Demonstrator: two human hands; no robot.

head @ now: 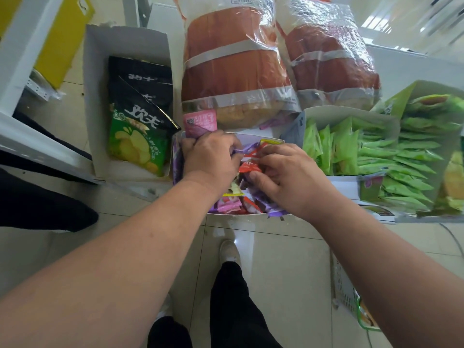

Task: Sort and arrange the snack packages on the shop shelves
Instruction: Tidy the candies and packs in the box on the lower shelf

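A person stands on a pale tiled floor (276, 259), both bare forearms reaching down into a small white cardboard box (273, 141) crammed with little purple, red and pink snack sachets (229, 205). The left hand (209, 159) is buried among the purple sachets at the far-left corner of that box, fingers curled round a bunch of them. The right hand (288, 174), just beside it, has its fingers bent over a red foil sachet (248, 168), thumb pressing on the near edge of the wrapper.

To the left stands an open white carton (100, 71) holding black-and-green potato chip bags (140, 116) standing upright, one behind another. At the far side, touching the small box, are two big clear plastic bales of red-brown packages (233, 66), banded with grey tape. A pink-labelled packet (200, 120) pokes up between the nearer bale and the left hand. To the right, two green-printed display boxes (391, 119) hold rows of bright green sachets (376, 156) packed on edge.

A white metal shelf frame (37, 144) runs along the left edge, with a yellow board (62, 38) behind it. Below, the person's black trousers (233, 305) and a light shoe (229, 252) show, and a green-handled shopping basket (351, 300) sits near the right forearm.
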